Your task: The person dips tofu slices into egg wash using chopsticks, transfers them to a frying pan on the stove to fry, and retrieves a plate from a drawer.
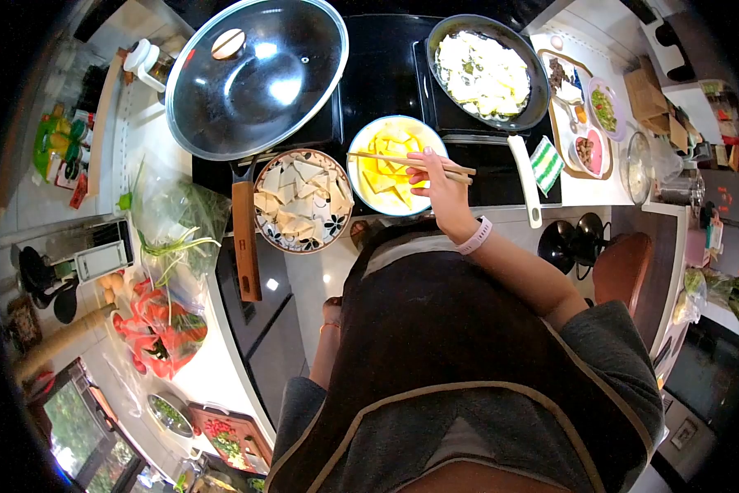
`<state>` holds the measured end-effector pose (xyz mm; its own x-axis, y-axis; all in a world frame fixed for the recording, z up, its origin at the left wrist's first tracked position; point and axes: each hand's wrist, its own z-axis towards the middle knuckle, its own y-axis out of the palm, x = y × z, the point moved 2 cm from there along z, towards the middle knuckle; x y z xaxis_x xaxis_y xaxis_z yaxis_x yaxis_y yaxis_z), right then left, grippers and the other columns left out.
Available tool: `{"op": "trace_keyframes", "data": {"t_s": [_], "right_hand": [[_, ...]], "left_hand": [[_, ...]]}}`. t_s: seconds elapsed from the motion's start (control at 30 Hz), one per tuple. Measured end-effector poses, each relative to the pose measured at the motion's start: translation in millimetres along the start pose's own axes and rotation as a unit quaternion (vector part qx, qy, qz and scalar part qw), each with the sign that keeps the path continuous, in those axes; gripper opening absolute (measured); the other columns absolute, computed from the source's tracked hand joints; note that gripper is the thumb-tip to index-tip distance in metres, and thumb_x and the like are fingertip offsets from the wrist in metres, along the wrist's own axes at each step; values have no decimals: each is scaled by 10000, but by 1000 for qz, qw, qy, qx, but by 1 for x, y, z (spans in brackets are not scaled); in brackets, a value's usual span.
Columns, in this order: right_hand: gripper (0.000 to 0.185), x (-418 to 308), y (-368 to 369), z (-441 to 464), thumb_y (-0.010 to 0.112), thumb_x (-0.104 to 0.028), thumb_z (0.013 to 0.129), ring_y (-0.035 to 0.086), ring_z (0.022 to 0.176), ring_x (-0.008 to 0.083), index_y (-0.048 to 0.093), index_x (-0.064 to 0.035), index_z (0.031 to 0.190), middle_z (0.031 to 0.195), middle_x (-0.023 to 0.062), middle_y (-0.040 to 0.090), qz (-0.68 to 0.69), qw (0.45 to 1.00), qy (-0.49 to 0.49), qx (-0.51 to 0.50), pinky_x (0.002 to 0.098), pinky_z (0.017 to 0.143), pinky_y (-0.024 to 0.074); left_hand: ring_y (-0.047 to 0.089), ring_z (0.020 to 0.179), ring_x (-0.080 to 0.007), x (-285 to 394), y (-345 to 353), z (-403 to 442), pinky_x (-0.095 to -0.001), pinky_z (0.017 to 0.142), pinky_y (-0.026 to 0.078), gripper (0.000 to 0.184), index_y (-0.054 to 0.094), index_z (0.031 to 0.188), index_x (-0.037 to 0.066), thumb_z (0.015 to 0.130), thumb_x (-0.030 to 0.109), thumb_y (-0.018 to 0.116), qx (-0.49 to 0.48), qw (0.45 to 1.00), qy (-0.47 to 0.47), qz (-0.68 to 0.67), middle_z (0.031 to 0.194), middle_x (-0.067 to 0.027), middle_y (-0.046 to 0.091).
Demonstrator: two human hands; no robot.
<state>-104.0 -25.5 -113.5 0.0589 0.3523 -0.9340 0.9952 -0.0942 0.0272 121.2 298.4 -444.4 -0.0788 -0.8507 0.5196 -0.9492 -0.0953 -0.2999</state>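
My right hand (439,181) is closed around a pair of chopsticks (460,172). Their tips lie over a light bowl (355,182) with a blue rim, which holds flat yellow pieces (386,174). Left of this bowl, a patterned plate (264,233) carries pale, triangular slices (297,193). A frying pan (543,90) at the right of the cooktop contains whitish chunks of food (486,76); its pale handle (524,181) points toward me. My left hand (332,311) hangs low beside the apron, touching none of the dishes, its fingers too dark and small to make out.
A glass lid (303,123) covers a wok at the left, its wooden handle (244,238) jutting toward me. On the right counter, a tray (555,123) holds small dishes beside a green-striped cloth (546,166). Plastic bags (160,329) and a cutting board (250,435) occupy the left counter.
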Motion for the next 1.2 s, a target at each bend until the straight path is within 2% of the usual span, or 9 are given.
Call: {"op": "trace_keyframes", "data": {"t_s": [0.1,0.17,0.27,0.47,0.7,0.83,0.93,1.03,1.2], "right_hand": [[384,0,8,0,483,-339,943,585,669,77,673,-10,995,782,73,652,-14,1000,-11,-8,191,563,490],[330,-8,13,-5,519,-272,933,587,665,96,668,18,974,791,78,657,-71,990,-110,-46,202,586,479],[253,-12,16,-12,556,-185,914,591,681,108,661,42,949,813,81,664,-131,963,-216,-90,213,600,466],[187,-19,12,-28,569,-111,899,607,682,109,663,46,941,784,81,673,-186,947,-235,-118,222,620,479],[258,4,-16,-5,539,-183,924,639,717,117,664,40,965,827,96,683,-74,980,-173,-69,205,632,505],[257,9,-31,0,525,-186,928,631,711,115,671,22,960,856,109,677,-24,998,-47,-14,204,625,501],[204,-5,-35,-9,537,-130,911,597,662,121,664,21,963,787,89,641,-191,941,-272,-67,230,568,471],[172,-1,-27,-11,545,-103,898,598,667,127,663,7,958,781,98,632,-259,907,-292,-155,234,569,464],[149,-30,-38,-11,560,-92,879,589,659,186,662,0,937,763,120,615,-282,885,-356,-99,270,583,463]], "left_hand": [[463,602,-147,-38,8,21,-283,609,438,201,527,683,22,746,134,682,10,993,17,-118,675,-23,566],[532,651,-161,-80,16,56,-285,649,465,145,566,696,-2,752,93,659,-124,869,-42,-477,738,-58,625],[537,648,-158,-48,7,33,-289,637,464,155,578,702,-1,747,114,670,-29,986,21,-162,731,-57,628],[547,643,-151,-8,-5,10,-298,615,460,181,601,712,0,738,154,692,-17,997,59,38,716,-57,634],[558,637,-144,7,-10,-1,-308,589,456,219,629,724,1,727,201,718,-9,989,73,126,699,-56,642],[565,634,-139,14,-13,-5,-314,574,454,243,645,731,2,720,228,732,-6,984,74,164,690,-55,646],[581,640,-154,15,-12,-5,-319,576,453,247,656,736,13,725,252,717,-8,980,87,179,694,-72,650],[602,652,-178,11,-11,4,-325,585,452,248,667,740,30,734,277,688,-16,976,110,187,704,-97,654],[631,672,-220,0,-10,17,-338,596,452,268,681,748,54,746,320,645,-21,966,150,207,723,-136,657]]}}
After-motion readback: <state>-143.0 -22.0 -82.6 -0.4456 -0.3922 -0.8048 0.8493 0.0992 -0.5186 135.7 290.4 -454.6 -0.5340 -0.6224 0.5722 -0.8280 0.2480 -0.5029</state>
